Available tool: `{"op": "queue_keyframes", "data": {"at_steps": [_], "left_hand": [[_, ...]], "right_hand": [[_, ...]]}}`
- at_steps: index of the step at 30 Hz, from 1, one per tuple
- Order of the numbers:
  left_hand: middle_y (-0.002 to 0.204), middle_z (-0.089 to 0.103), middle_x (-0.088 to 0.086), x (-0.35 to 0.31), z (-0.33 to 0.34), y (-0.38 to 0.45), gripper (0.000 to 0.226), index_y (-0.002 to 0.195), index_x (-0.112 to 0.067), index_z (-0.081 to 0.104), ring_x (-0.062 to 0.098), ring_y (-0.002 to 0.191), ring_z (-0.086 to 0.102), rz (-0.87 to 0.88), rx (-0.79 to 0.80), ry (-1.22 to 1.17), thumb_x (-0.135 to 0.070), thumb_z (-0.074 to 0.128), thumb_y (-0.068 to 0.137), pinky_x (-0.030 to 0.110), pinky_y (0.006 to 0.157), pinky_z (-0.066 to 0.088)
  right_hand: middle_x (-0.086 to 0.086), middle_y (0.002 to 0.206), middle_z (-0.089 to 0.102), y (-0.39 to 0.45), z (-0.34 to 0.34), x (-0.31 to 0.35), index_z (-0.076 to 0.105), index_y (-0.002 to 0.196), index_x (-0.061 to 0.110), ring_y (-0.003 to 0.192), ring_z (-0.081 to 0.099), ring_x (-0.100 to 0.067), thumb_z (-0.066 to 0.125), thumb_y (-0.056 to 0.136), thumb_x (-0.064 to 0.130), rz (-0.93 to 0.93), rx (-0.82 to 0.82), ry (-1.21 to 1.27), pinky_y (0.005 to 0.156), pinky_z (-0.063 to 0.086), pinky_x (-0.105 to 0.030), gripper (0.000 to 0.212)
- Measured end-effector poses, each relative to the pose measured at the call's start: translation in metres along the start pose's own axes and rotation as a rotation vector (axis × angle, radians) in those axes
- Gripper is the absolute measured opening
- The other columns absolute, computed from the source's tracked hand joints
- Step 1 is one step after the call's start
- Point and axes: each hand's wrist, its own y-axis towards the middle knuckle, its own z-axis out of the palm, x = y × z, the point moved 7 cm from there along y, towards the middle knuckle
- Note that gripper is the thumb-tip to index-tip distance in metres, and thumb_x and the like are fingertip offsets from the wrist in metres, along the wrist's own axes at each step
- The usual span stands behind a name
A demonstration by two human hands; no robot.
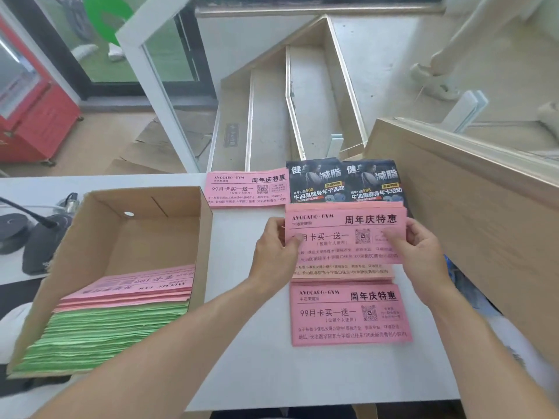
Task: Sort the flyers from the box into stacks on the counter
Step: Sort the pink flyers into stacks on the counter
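- Nearest, a pink stack is lying flat on the white counter; the cardboard box alongside is holding pink flyers over green ones.
- Mid-counter, the left hand and right hand are each pinching an edge of a pink sheaf.
- Loosely gripped, those sheets are likely to fan and slide apart.
- Farthest, dark flyers and another pink pile are waiting.

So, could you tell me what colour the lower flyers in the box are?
Green, head view.
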Motion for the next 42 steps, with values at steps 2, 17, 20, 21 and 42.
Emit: {"op": "queue_keyframes", "data": {"at_steps": [2,17,20,21,42], "left_hand": [[0.101,0.065,-0.008,0.003,0.002,-0.001,0.021,0.114,-0.027,0.048,0.002,0.087,0.064,-0.053,0.005,0.023,-0.020,0.060,0.098,0.020,0.068,0.049],[0.104,0.065,-0.011,0.034,0.011,-0.008,0.040,0.126,-0.028,0.055,0.013,0.097,0.068,-0.275,0.083,0.064,-0.022,0.072,0.090,0.031,0.082,0.054],[0.106,0.066,-0.014,0.034,0.014,-0.012,0.037,0.120,-0.034,0.057,0.009,0.095,0.068,-0.260,0.115,0.075,-0.018,0.070,0.090,0.026,0.077,0.052],[0.106,0.066,-0.014,0.034,0.015,-0.013,0.035,0.114,-0.038,0.056,0.007,0.093,0.068,-0.252,0.117,0.079,-0.017,0.070,0.089,0.027,0.077,0.054],[0.144,0.039,-0.006,0.025,0.015,-0.027,0.070,0.147,-0.036,0.045,0.014,0.140,0.033,-0.221,0.101,0.115,-0.021,0.071,0.084,0.044,0.113,0.041]], "right_hand": [[0.004,0.103,0.078,0.002,0.002,0.001,0.068,0.119,0.018,0.086,0.076,-0.009,0.065,0.099,0.011,0.052,0.012,-0.072,0.067,0.058,-0.025,0.021],[0.001,0.099,0.074,-0.013,0.000,-0.024,0.062,0.134,0.031,0.087,0.070,-0.017,0.066,0.097,0.028,0.133,-0.127,-0.468,0.063,0.049,-0.029,0.037],[0.005,0.097,0.075,-0.012,0.001,-0.025,0.063,0.133,0.033,0.089,0.071,-0.018,0.065,0.097,0.029,0.145,-0.129,-0.479,0.072,0.055,-0.035,0.036],[0.006,0.097,0.075,-0.013,0.002,-0.025,0.063,0.132,0.035,0.090,0.071,-0.018,0.065,0.097,0.029,0.149,-0.130,-0.477,0.076,0.057,-0.039,0.035],[0.014,0.105,0.068,-0.032,0.006,-0.007,0.061,0.113,0.032,0.097,0.068,-0.012,0.057,0.104,0.030,0.026,-0.211,-0.363,0.073,0.056,-0.036,0.011]]}}
